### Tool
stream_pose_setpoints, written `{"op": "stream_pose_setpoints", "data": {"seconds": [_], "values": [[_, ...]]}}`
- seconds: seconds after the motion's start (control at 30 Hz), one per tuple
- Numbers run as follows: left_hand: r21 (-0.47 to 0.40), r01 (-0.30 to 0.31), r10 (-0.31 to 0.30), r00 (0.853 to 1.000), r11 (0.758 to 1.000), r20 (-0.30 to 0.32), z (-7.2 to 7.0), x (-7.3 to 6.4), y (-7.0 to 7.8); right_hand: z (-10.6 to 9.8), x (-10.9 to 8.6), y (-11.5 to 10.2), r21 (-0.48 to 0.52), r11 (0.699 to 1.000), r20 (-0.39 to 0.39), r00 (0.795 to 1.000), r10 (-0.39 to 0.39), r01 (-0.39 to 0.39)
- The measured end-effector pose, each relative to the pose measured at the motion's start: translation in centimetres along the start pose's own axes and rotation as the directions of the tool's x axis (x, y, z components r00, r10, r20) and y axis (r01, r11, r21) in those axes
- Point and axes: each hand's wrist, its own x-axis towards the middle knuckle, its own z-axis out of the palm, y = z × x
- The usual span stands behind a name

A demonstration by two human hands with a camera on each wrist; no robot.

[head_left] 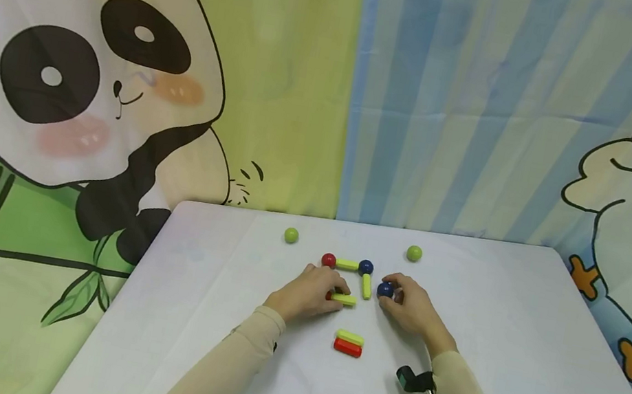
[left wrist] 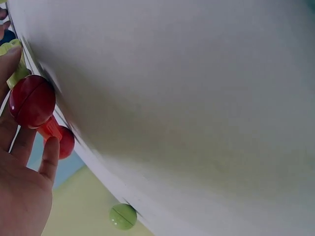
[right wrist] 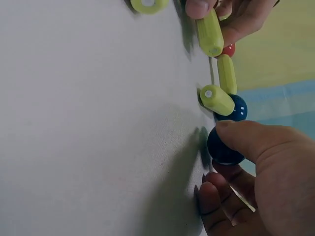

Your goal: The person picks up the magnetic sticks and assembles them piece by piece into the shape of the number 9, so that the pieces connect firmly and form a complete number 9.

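My left hand (head_left: 309, 293) pinches a yellow-green rod (head_left: 344, 299) of a ball-and-rod building set. In the left wrist view that rod meets a red ball (left wrist: 32, 101), which a red rod (left wrist: 49, 129) links to another red ball (left wrist: 66, 142). From the far red ball (head_left: 328, 260) a yellow-green rod (head_left: 347, 265) runs to a blue ball (head_left: 365, 267). Another yellow-green rod (head_left: 366, 286) reaches from that blue ball toward me. My right hand (head_left: 413, 305) holds a loose blue ball (right wrist: 225, 146) between thumb and fingers, just right of this rod's free end.
Nearer me, a yellow-green rod (head_left: 350, 337) and a red rod (head_left: 348, 348) lie side by side. Two green balls, one at left (head_left: 291, 235) and one at right (head_left: 414, 253), sit toward the back of the white table (head_left: 208, 318). Printed curtains hang behind.
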Motion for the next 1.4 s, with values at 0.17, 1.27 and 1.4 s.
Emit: {"op": "stream_pose_setpoints", "data": {"seconds": [0.17,1.27,1.4], "values": [[-0.012,-0.001,0.001,1.0,1.0,-0.004,-0.2,-0.2,-0.2,0.3,-0.9,-0.2,0.03,0.999,0.021,0.999,-0.038,0.037],[-0.063,-0.018,0.017,1.0,0.998,-0.018,0.1,-0.4,-0.2,2.6,-2.6,-2.2,0.064,0.985,0.006,0.987,-0.159,0.158],[-0.055,-0.02,0.018,1.0,0.998,-0.025,0.1,-0.4,-0.1,2.7,-2.6,-2.2,0.069,0.986,0.006,0.988,-0.152,0.151]]}}
